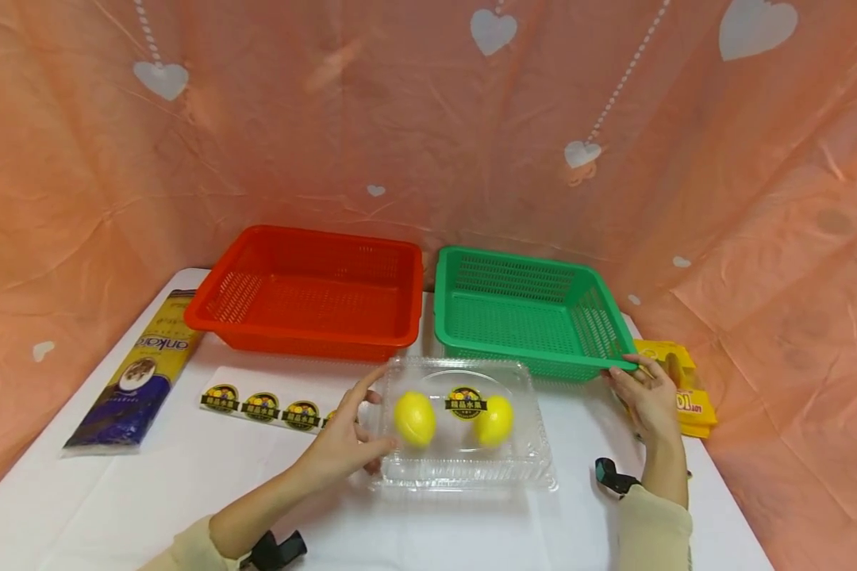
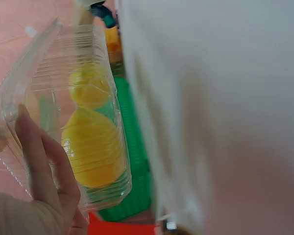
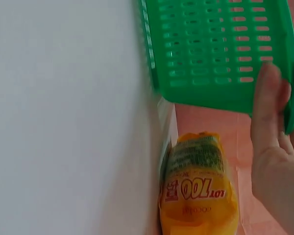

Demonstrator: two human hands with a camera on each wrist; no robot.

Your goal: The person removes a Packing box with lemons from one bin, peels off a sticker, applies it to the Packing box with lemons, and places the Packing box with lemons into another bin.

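Note:
A clear plastic clamshell box (image 1: 464, 468) with two lemons (image 1: 415, 418) inside is near the middle of the white table. A round black-and-gold fruit sticker (image 1: 466, 403) is on its lid. My left hand (image 1: 346, 436) holds the box by its left side, thumb toward the front corner. In the left wrist view the fingers (image 2: 36, 156) lie along the box's edge, both lemons (image 2: 93, 147) showing through the ribbed wall. With my right hand (image 1: 646, 400) I pinch the front right corner of the green basket's rim (image 3: 290, 98); the green basket (image 1: 514, 317) has nothing in it.
A red basket (image 1: 314, 345) stands left of the green one. In front of it lies a strip of round stickers (image 1: 260, 406), and a purple-and-gold packet (image 1: 136, 373) is at the far left. Beside the green basket sits a yellow snack bag (image 3: 198, 186) at the table's right edge.

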